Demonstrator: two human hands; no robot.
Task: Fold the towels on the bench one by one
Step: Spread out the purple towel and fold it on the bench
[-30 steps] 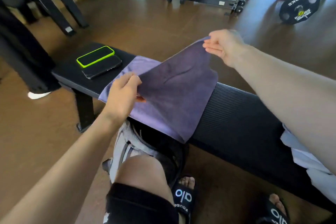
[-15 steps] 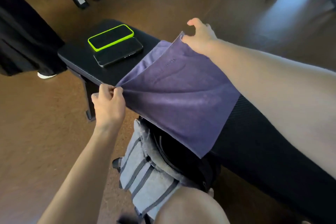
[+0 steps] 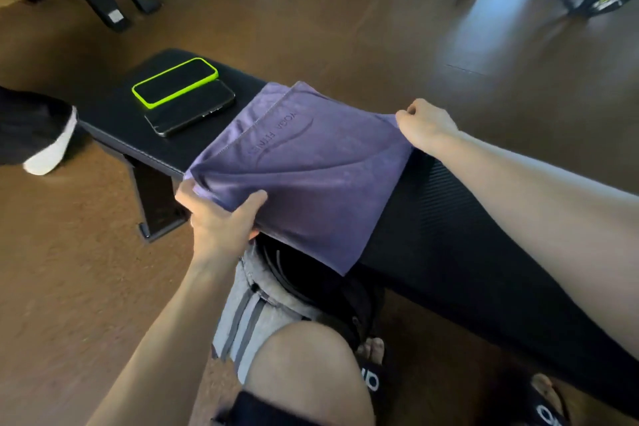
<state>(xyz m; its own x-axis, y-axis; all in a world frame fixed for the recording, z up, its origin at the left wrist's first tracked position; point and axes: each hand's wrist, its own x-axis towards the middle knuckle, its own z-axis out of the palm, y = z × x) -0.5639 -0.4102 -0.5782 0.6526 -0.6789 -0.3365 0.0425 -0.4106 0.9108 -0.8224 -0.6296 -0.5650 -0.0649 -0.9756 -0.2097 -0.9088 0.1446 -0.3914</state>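
Brown gym flooring surrounds the black bench (image 3: 449, 218), where our purple towel (image 3: 304, 176) lies doubled near its phone end. Our left hand (image 3: 221, 218) pinches the near corner, our right hand (image 3: 427, 126) grips the far fold; we should align the edges, then flatten.

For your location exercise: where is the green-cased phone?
Head view, upper left: the green-cased phone lies on the black padded bench's far end, beside a black phone.

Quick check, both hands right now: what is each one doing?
Left hand: grips the near corner of the purple towel.
Right hand: pinches the towel's far right edge.
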